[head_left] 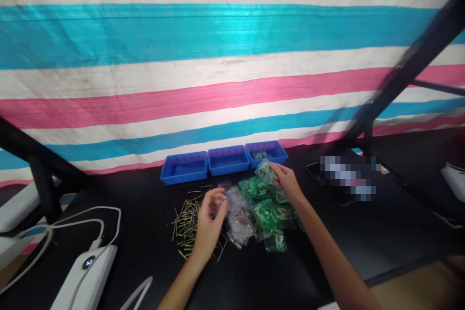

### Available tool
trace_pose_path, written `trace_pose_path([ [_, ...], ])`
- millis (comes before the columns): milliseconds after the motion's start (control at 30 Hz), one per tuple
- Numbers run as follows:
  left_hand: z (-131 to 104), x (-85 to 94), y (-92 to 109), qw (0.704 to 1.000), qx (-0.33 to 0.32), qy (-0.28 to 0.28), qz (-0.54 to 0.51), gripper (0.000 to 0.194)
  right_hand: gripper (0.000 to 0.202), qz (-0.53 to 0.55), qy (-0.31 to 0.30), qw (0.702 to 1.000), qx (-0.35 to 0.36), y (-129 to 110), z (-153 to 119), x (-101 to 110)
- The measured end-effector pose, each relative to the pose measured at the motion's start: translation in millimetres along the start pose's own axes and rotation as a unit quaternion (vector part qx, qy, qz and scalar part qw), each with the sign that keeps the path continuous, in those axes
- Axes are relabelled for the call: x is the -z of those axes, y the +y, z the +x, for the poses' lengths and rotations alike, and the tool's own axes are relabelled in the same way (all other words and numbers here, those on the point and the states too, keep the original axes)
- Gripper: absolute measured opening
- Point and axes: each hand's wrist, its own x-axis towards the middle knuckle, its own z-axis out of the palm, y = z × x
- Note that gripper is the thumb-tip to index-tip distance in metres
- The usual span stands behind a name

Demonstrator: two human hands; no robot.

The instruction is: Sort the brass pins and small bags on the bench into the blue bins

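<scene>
My right hand (pixel 287 181) is closed on a small clear plastic bag (pixel 265 171) by its edge, just in front of the right blue bin (pixel 279 154). Pale pieces show inside the bag, too small to name. Loosely curled, my left hand (pixel 209 215) hovers between a heap of thin metal pins with yellowish ends (pixel 187 223) and a pile of clear bags (pixel 240 218). A gap shows between its thumb and fingers, and I see nothing held there. Beneath my right hand lie several green-tinted bags (pixel 267 213).
The middle blue bin (pixel 228 161) and left blue bin (pixel 185 168) stand in the row against the striped sheet (pixel 218 87). A white power bank (pixel 85 276) with cables lies at left. A phone (pixel 313 170) is at right. Black frame legs (pixel 403 68) slant at both sides.
</scene>
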Motion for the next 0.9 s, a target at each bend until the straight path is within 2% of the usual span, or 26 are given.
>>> trace_pose_path([
  [100,-0.9,-0.9,0.5,1.0,-0.003,-0.001,0.026,0.025,0.056,0.014,0.008,1.0,0.009,-2.9,6.2,2.7],
  [200,-0.6,-1.4,1.8,0.999,-0.009,0.007,0.035,0.023,0.069,-0.031,-0.025,0.998,0.044,-6.7,7.8,3.1],
  [300,0.9,-0.7,1.7,0.999,-0.013,0.014,0.037,0.022,0.061,-0.135,-0.048,0.986,0.08,-6.6,5.1,5.7],
  [433,3.0,1.0,-1.0,0.999,-0.006,0.019,0.035,0.022,0.033,-0.32,-0.008,0.935,0.154,-3.2,-0.6,12.1],
  [500,3.6,1.4,-2.4,0.999,-0.005,0.019,0.035,0.021,0.029,-0.388,-0.005,0.905,0.175,-1.9,-2.7,14.1],
  [567,3.6,1.3,-3.4,0.999,-0.006,0.016,0.038,0.02,0.034,-0.428,-0.045,0.883,0.186,-0.3,-4.8,14.2],
  [700,3.4,1.5,-4.2,0.999,-0.003,0.007,0.047,0.02,0.057,-0.492,-0.138,0.836,0.202,6.1,-10.0,9.2],
  [800,3.9,2.2,-5.0,0.999,-0.002,0.008,0.048,0.02,0.065,-0.525,-0.156,0.814,0.193,10.9,-12.9,4.4],
  [900,4.7,2.9,-6.2,0.999,0.0,0.01,0.047,0.02,0.058,-0.525,-0.139,0.815,0.202,12.9,-12.6,1.3],
])
